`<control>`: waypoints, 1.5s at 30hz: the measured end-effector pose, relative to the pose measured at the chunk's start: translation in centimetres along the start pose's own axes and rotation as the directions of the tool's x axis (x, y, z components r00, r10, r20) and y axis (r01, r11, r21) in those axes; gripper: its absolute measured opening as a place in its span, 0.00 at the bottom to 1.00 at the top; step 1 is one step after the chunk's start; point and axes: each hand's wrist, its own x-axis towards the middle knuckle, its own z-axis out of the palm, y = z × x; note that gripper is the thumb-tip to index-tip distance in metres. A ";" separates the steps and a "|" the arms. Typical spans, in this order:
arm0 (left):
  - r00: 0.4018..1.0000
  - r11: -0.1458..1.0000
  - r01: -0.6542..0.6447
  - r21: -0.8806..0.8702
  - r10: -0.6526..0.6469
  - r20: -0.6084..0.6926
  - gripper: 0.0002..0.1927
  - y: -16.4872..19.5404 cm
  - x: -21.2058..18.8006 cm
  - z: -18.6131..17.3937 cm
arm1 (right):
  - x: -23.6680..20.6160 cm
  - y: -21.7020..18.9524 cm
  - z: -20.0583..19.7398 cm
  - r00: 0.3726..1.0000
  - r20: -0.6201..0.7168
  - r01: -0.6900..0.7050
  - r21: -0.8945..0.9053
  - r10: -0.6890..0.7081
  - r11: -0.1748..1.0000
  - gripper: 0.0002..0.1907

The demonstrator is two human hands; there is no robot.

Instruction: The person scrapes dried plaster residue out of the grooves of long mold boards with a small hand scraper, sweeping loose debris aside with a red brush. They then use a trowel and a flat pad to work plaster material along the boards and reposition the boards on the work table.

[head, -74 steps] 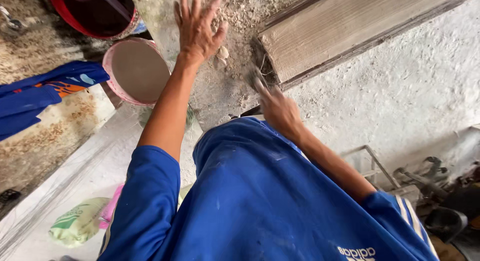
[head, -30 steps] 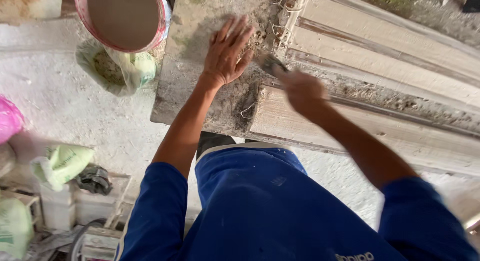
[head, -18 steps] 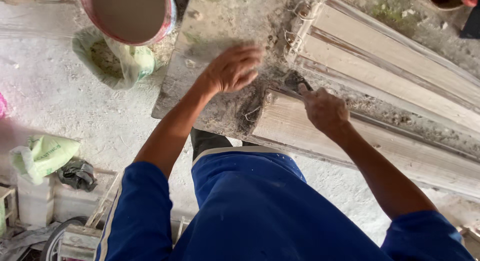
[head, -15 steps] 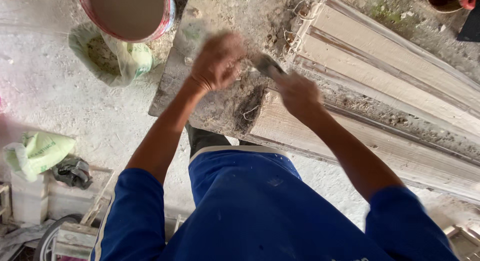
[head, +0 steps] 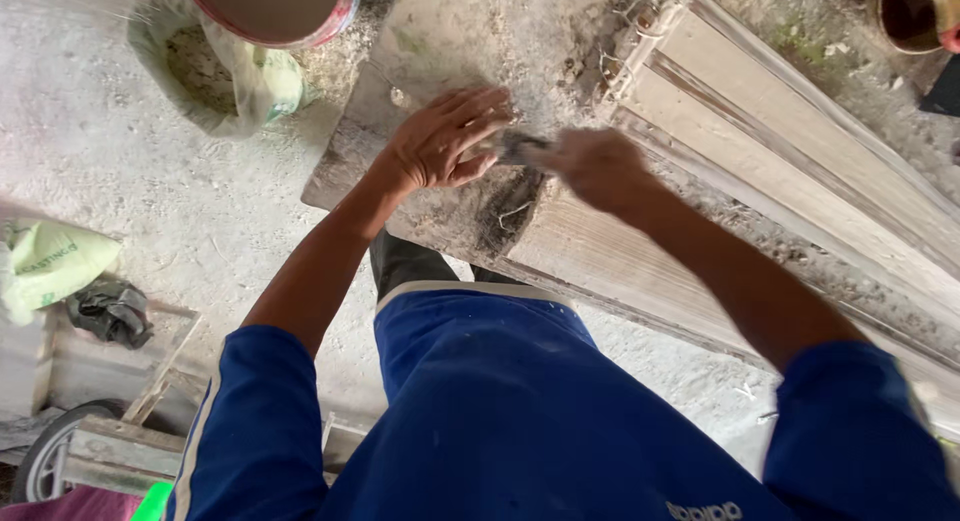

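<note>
My left hand [head: 447,137] lies flat, fingers spread, on a dirty grey slab [head: 430,41] strewn with dust and fibres. My right hand [head: 592,164], blurred, is closed around a small dark tool [head: 518,147] whose tip meets the left fingertips at the slab's edge. Just right of the hands lie long pale wooden boards [head: 800,151] with grooved faces, one running under my right forearm.
A pink-rimmed round basin [head: 275,6] and an open sack [head: 215,76] sit at the top left. A green bag [head: 50,266] and dark cloth [head: 110,311] lie at the left. Wooden frames and a wheel [head: 45,461] stand at the bottom left. A brown pot [head: 915,16] is at the top right.
The view has swung from the earlier side of the work area to over the slab. My right hand has moved the tool left to meet the left fingertips; the left hand stays on the slab.
</note>
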 end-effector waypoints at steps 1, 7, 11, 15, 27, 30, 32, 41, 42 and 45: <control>1.000 1.000 0.016 0.000 -0.016 -0.023 0.33 0.3 0.1 0.2 | 0.4 -0.4 -0.5 0.999 -0.021 0.029 -0.072 -0.031 0.997 0.18; 0.983 0.962 0.153 0.226 -0.171 0.063 0.36 -0.1 3.6 1.5 | -1.4 2.4 -5.2 0.964 0.244 -0.073 -0.132 0.103 0.989 0.19; 0.979 0.994 0.105 -0.033 -0.097 0.178 0.36 -0.7 3.5 0.9 | 1.2 1.7 -3.6 0.998 0.045 -0.023 -0.222 0.034 0.975 0.18; 0.981 0.978 0.196 0.070 -0.195 -0.014 0.37 -1.6 2.2 -0.3 | 3.4 1.4 -2.9 0.986 -0.099 0.103 -0.253 -0.132 0.962 0.19; 0.980 0.974 -0.156 0.166 0.131 0.150 0.50 -0.1 -2.4 -2.3 | -0.5 -2.7 -0.1 0.974 0.215 -0.099 0.125 0.070 0.987 0.19; 0.992 0.969 -0.103 0.224 0.083 0.097 0.49 0.0 -1.0 -1.7 | -5.5 -3.8 1.0 0.974 -0.069 -0.157 0.486 0.217 0.860 0.19; 0.978 0.960 -0.140 0.243 0.096 0.185 0.47 0.1 1.4 -0.5 | -8.0 -5.5 1.6 0.923 0.058 -0.344 0.566 0.380 0.749 0.21; 0.863 0.888 -0.394 0.236 0.268 0.429 0.46 2.6 -3.2 -0.9 | -11.9 -13.7 1.5 0.761 0.276 -0.585 0.683 0.587 0.438 0.26; 0.898 0.903 -0.337 0.268 0.223 0.378 0.47 3.2 -3.6 -0.7 | -11.9 -14.0 1.4 0.748 0.272 -0.590 0.692 0.606 0.417 0.26; 0.979 0.917 -0.200 0.345 0.177 0.098 0.36 4.6 -2.7 1.3 | -11.4 -14.5 1.1 0.728 0.262 -0.609 0.671 0.633 0.423 0.20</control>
